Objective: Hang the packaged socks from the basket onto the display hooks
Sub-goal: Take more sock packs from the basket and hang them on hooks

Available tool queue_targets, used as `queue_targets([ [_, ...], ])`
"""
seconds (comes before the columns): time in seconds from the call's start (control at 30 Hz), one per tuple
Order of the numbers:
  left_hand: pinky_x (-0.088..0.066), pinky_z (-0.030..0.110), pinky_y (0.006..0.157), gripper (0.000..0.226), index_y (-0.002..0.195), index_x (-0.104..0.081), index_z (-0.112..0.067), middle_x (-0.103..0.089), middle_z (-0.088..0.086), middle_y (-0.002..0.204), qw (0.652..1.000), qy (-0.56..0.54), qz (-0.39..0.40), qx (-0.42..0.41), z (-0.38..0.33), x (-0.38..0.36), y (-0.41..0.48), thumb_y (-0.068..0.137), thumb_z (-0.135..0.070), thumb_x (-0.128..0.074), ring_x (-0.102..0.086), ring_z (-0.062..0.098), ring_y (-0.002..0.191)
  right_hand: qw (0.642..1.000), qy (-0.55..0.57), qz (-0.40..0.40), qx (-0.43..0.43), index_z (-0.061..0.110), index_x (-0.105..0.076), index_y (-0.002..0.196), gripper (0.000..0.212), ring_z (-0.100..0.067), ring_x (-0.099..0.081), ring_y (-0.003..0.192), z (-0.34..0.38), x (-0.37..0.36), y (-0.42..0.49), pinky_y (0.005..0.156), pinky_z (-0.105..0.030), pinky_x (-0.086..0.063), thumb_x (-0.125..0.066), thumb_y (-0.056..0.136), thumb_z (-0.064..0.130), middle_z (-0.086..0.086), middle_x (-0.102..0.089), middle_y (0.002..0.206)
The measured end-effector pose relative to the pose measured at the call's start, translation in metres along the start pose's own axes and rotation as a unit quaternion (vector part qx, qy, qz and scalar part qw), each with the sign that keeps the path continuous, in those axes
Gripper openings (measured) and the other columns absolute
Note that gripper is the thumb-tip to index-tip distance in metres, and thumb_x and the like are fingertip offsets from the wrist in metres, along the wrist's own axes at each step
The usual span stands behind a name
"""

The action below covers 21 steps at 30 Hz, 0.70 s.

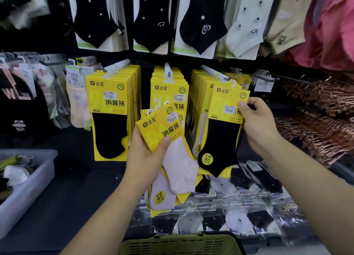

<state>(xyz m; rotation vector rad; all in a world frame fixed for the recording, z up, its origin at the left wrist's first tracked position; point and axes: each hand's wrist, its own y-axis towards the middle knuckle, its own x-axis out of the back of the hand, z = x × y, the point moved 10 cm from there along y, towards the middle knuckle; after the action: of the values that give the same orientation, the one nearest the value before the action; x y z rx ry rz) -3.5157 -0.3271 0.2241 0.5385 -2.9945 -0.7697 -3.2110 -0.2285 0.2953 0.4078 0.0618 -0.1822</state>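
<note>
— What are the fingers (pixel 242 104) doing?
— On the right hand (pixel 256 124), thumb in front and the other fingers behind, they pinch the upper right edge of a black sock pack (pixel 222 132). The left hand (pixel 147 159) grips a fanned bunch of pink sock packs (pixel 172 140), thumb pressed across the yellow card.
— Where is the black one?
— Held up in front of the right-hand row of yellow packs (pixel 201 94). Its white hanger loop is at the tip of the display hook (pixel 216 73). I cannot tell whether it is threaded on.
— And the pink ones?
— Tilted, low, in front of the middle row.
— Farther out?
— An olive basket (pixel 182 243) at the bottom edge, a grey bin (pixel 28 187) to the left, and clear-wrapped socks (pixel 239 216) on the shelf below.
</note>
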Motion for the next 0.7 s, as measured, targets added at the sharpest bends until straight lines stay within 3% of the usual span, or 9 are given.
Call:
queue_targets([
  [0.27,-0.057,0.013,0.084,0.043,0.121,-0.057,-0.041,-0.076,-0.026,0.113,1.000,0.006,0.002,0.005,0.000,0.001,0.002,0.094,-0.016,-0.078,-0.072,-0.003,0.107,0.999,-0.050,0.017,0.009,0.014,-0.059,0.108,0.010,-0.013,-0.075,0.082,0.007,-0.012,0.016,0.065,-0.025,-0.059,-0.055,0.103,0.020,0.003,-0.078,0.088],
  [0.43,-0.058,0.014,0.084,0.043,0.123,-0.057,-0.038,-0.076,-0.024,0.113,1.000,0.008,0.009,0.018,0.004,-0.002,0.003,0.094,-0.014,-0.078,-0.073,-0.002,0.107,0.986,-0.162,-0.023,0.028,0.020,-0.063,0.102,0.012,-0.035,-0.069,0.089,0.007,-0.001,0.025,0.079,-0.056,-0.057,-0.064,0.097,0.030,-0.013,-0.073,0.097],
  [0.57,-0.061,0.021,0.085,0.043,0.129,-0.058,-0.032,-0.078,-0.019,0.116,0.999,-0.009,0.025,0.037,0.009,-0.007,0.001,0.094,-0.017,-0.078,-0.074,0.003,0.109,0.976,-0.206,-0.061,0.038,0.014,-0.063,0.100,0.025,-0.024,-0.065,0.089,0.014,0.003,0.030,0.085,-0.051,-0.058,-0.072,0.090,0.035,0.002,-0.061,0.087],
  [0.7,-0.058,0.013,0.077,0.041,0.125,-0.058,-0.035,-0.078,-0.024,0.113,0.997,-0.025,0.049,0.051,0.009,-0.015,-0.002,0.094,-0.017,-0.078,-0.074,-0.002,0.105,0.966,-0.239,-0.091,0.042,0.015,-0.057,0.090,0.027,-0.021,-0.063,0.084,0.017,0.006,0.029,0.080,-0.042,-0.056,-0.073,0.088,0.037,0.001,-0.060,0.086],
])
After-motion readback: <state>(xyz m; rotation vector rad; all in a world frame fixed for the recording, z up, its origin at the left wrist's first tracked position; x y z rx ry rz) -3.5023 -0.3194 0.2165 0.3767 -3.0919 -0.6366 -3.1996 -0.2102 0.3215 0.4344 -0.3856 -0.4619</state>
